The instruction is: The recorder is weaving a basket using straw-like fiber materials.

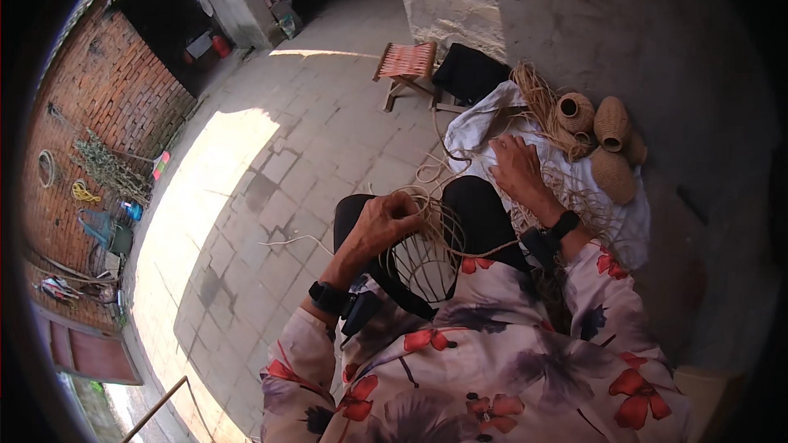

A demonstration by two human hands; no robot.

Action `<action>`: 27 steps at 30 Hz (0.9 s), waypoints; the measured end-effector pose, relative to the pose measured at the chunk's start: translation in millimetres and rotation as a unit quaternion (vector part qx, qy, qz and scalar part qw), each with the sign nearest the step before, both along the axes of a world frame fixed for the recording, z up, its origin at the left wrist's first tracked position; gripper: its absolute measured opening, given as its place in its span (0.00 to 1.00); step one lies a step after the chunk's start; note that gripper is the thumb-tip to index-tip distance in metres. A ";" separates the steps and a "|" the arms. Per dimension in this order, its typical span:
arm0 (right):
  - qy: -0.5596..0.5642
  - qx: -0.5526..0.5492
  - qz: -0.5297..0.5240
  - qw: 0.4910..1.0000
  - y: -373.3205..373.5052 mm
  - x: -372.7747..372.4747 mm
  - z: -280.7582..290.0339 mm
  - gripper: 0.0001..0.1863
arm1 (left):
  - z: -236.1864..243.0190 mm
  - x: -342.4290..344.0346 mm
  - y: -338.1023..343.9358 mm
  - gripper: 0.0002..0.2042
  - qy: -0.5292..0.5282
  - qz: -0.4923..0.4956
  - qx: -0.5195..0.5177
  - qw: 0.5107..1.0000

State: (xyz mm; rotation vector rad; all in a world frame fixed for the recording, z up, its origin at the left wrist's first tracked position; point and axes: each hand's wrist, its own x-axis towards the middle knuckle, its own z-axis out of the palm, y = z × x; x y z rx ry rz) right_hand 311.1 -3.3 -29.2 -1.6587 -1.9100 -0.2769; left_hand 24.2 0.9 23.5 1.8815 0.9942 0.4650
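Observation:
Between my dark-trousered knees is an openwork frame of thin tan strands point(420, 267), curving down like a basket. My left hand point(386, 221) is closed at its upper edge, thumb and fingers pinching the strands. Loops of loose tan cord point(447, 217) rise beside that hand, and one long end trails left over the floor. To the right, my right hand point(515, 168) hovers at the white cloth point(476, 125), fingers bent and apart, with nothing visible in them. A darker cord point(446, 148) curves near its fingertips.
Several woven tan vessels point(611, 123) and a bundle of fibre point(533, 90) lie on the cloth to the right. Loose strands point(566, 184) are spread by my right forearm. Ahead stand a folding stool point(406, 66) and a black item point(469, 72). A brick wall point(107, 107) runs along the left.

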 end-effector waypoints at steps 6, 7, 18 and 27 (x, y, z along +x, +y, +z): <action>0.370 -0.545 0.183 0.730 -110.3 -33.3 8.7 0.18 | -2.2 0.6 -3.1 0.09 0.069 -0.009 0.323 0.944; 0.454 -0.558 0.161 0.676 -121.1 -40.0 6.0 0.19 | -1.7 0.6 -3.0 0.13 0.076 -0.013 0.296 0.952; 0.849 -0.277 0.181 0.411 -93.3 -57.7 -13.3 0.18 | -2.2 3.6 -3.7 0.10 0.099 0.005 0.275 0.956; 0.703 -0.202 0.191 0.654 -60.7 -82.7 8.3 0.06 | -12.6 18.8 -13.4 0.06 0.108 0.074 0.334 0.934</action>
